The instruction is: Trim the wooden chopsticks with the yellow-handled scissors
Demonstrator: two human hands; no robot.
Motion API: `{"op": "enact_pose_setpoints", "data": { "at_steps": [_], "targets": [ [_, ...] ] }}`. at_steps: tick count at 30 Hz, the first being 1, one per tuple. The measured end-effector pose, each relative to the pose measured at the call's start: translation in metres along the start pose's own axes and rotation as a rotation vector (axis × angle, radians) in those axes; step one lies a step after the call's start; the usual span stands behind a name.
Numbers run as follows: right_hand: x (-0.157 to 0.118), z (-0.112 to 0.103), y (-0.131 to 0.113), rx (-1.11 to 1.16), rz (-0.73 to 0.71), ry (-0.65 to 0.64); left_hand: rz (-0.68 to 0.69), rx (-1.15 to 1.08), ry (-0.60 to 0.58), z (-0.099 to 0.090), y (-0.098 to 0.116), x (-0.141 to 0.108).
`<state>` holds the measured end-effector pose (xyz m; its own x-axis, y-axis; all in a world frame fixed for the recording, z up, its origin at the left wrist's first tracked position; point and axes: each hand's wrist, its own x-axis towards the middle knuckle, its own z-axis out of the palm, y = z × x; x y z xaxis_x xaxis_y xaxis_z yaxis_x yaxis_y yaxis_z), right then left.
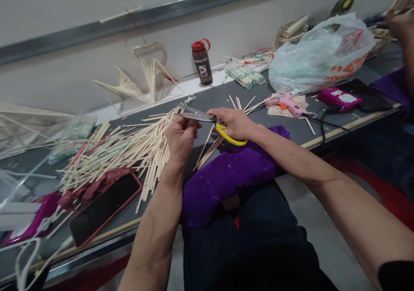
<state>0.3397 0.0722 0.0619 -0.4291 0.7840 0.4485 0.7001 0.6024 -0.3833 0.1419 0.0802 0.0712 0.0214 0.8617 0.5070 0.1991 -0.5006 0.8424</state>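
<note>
My right hand [237, 123] grips a pair of scissors [229, 136] by the yellow handles. The metal blades are parted and point left, over my left hand [181, 136]. That hand is closed, its fingertips pinched together just below the blades; what they hold is too small to make out. Under and beside it spreads a big pile of thin wooden sticks [152, 138]. A few loose sticks [210, 151] lie between my wrists, beside a purple cloth [231, 174] that hangs over the table edge.
A pink glue gun [289, 104] rests at right near a magenta box [339, 98] with a cable. Behind are a bottle [202, 64], packed sticks [246, 73], and a plastic bag [320, 58]. A phone [105, 207] lies front left. Stick models [124, 86] lean by the wall. Another person's hand [399, 26] shows far right.
</note>
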Motion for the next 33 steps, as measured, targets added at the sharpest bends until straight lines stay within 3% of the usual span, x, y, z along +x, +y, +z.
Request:
{"op": "enact_pose_setpoints", "data": {
  "at_steps": [21, 33],
  "targets": [
    [-0.0007, 0.0025, 0.0015, 0.063, -0.061, 0.043, 0.119, 0.109, -0.113, -0.0035, -0.0024, -0.0051],
    [-0.0019, -0.0019, -0.0025, 0.076, -0.002, -0.066, 0.112, 0.164, -0.110, -0.0070, -0.0032, -0.0073]
  ]
}}
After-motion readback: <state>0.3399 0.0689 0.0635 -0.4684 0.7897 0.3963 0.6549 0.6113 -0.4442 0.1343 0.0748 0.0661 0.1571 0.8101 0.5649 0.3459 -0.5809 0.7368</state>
